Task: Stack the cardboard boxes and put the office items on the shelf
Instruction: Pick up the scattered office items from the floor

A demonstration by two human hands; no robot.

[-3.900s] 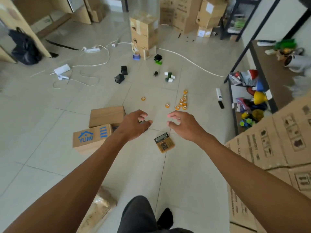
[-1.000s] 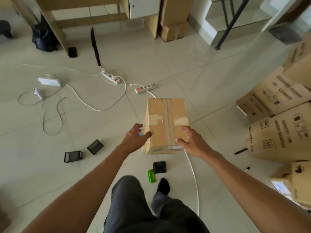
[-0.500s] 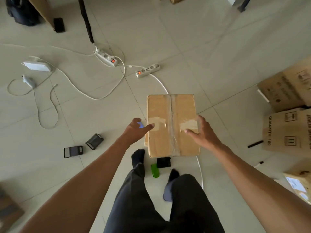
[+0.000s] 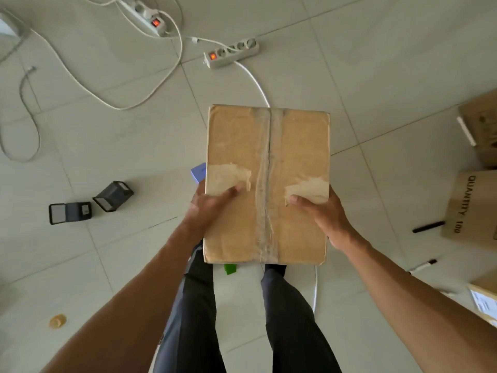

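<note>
A taped brown cardboard box (image 4: pixel 269 162) fills the middle of the view, seen from above. My left hand (image 4: pixel 209 205) grips its left side with the thumb lying on the top face. My right hand (image 4: pixel 320 208) grips its right side, thumb on top as well. The box hides my fingers below its edges. It sits above my legs, and a small blue object (image 4: pixel 198 172) peeks out by its left edge. Two black desk items (image 4: pixel 70 212) (image 4: pixel 113 195) lie on the tiles to the left.
Two white power strips (image 4: pixel 231 53) (image 4: pixel 145 16) with lit switches and loose cables cross the floor ahead. More cardboard boxes (image 4: pixel 470 208) stand at the right, with markers (image 4: pixel 427 226) beside them. A green item (image 4: pixel 230 268) lies between my feet and a tape roll (image 4: pixel 57 321) at lower left.
My hands have closed round the box's sides and it now looks larger and nearer the camera. The view has tilted further down.
</note>
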